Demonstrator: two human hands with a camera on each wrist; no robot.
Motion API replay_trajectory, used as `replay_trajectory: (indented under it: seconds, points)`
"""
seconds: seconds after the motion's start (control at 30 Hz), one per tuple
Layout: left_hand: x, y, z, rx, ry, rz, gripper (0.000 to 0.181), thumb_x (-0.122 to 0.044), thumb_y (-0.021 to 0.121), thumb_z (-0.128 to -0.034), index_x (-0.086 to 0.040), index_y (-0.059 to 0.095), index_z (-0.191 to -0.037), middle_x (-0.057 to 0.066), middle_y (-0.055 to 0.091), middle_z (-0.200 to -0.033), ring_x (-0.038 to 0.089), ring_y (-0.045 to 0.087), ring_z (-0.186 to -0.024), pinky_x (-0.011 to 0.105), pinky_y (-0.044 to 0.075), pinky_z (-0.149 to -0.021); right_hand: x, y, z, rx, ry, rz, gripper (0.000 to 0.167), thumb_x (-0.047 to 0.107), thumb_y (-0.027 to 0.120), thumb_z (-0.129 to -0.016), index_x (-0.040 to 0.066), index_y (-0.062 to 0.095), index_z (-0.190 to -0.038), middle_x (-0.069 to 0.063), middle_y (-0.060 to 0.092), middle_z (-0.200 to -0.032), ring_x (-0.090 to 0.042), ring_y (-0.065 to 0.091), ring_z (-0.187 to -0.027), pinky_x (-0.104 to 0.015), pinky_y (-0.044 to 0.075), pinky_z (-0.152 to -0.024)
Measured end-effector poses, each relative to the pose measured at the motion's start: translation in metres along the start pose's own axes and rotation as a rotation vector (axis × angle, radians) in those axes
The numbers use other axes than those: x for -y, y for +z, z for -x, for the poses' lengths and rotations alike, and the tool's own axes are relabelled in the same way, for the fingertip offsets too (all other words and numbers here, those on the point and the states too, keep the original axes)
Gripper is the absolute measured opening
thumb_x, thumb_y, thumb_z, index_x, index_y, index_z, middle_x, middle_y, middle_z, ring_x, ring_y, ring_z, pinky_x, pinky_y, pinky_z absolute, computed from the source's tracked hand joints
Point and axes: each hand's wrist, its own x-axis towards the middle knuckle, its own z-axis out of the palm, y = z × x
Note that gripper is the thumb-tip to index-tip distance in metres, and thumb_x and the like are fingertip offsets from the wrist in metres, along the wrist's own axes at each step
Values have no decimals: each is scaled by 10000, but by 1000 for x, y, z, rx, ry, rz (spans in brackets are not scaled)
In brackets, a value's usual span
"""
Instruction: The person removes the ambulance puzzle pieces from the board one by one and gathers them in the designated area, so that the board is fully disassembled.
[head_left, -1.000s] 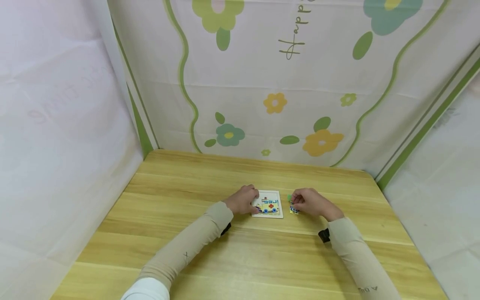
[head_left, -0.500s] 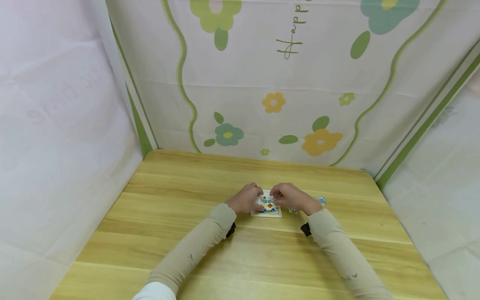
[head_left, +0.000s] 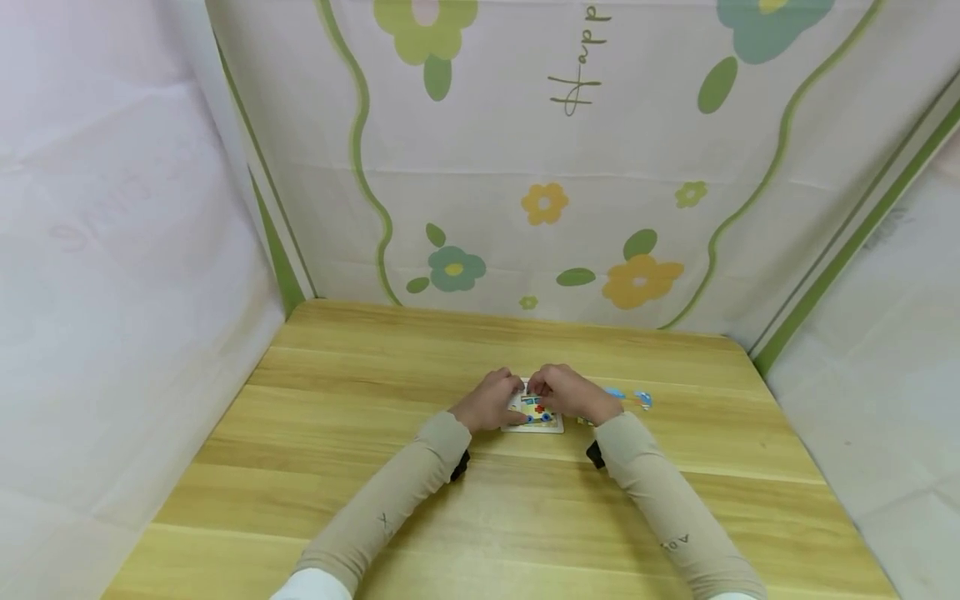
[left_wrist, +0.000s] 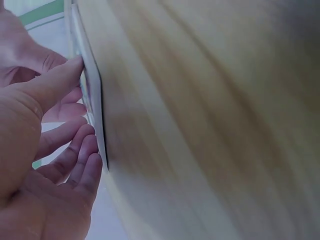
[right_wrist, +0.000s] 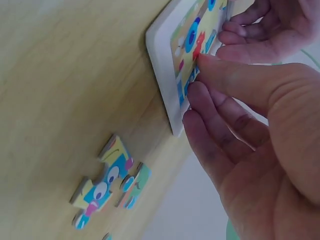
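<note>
A jigsaw puzzle board [right_wrist: 162, 75] with a white rim lies on the table, its picture a yellow ambulance with a red cross and blue wheels. My left hand [head_left: 487, 402] holds it by the left side, thumb at the near edge and fingers at the far edge. Over the board's upper part, my right hand [head_left: 570, 393] pinches a puzzle piece, which the fingertips mostly hide. In the right wrist view, a blue and yellow puzzle piece with eyes [right_wrist: 102, 180] lies beside the board, close to a green piece [right_wrist: 135, 185].
Blue-topped loose pieces [head_left: 642, 400] lie right of the board, partly behind the right hand. The wooden table [head_left: 480, 517] ends at a white curtain [head_left: 465, 150] printed with flowers at the back; plain white cloth hangs on both sides.
My right hand has moved left from the loose pieces onto the board, then slightly further left across it. The left hand has stayed on the board, shifting only slightly.
</note>
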Motion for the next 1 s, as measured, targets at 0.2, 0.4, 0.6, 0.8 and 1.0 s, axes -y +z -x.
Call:
replay_trajectory:
  seconds: [0.2, 0.4, 0.6, 0.8, 1.0]
  points:
    - [0, 0, -2, 10, 12, -39, 516, -292, 807, -943, 19, 648, -1323, 127, 611, -1232, 227, 528, -1064, 353, 484, -958, -2, 1, -1, -14, -2, 16, 270, -87, 689, -952, -17, 748, -1206, -146, 713, -1165, -254, 689, -1010, -356, 598, -854]
    - [1, 3, -3, 22, -2, -45, 536, -305, 799, -948, 16, 636, -1346, 118, 602, -1243, 221, 529, -1078, 344, 487, -961, -6, 3, -3, -23, -25, 26, 251, -78, 709, -942, 1, 760, -1175, -127, 723, -1145, -239, 692, -1009, -342, 600, -852]
    - [2, 3, -4, 30, -9, -45, 546, -322, 797, -947, 7, 635, -1351, 107, 596, -1243, 203, 528, -1069, 318, 489, -941, -7, 3, -5, -32, 4, 6, 214, -55, 713, -948, 25, 738, -1145, -85, 714, -1103, -198, 687, -984, -341, 593, -857]
    - [2, 4, -5, 31, -18, -43, 556, -334, 800, -944, 2, 634, -1355, 104, 594, -1267, 217, 546, -1111, 329, 501, -979, -5, -1, 0, -58, 55, -89, 97, 69, 664, -1026, 71, 725, -1101, -45, 732, -1017, -161, 690, -916, -323, 591, -812]
    - [4, 6, -5, 23, -16, -34, 563, -325, 813, -934, 6, 633, -1352, 105, 595, -1266, 224, 549, -1125, 337, 505, -1003, -5, -5, 3, -78, 24, -129, 51, 111, 654, -1039, 115, 704, -1026, -53, 733, -969, -184, 701, -886, -270, 579, -771]
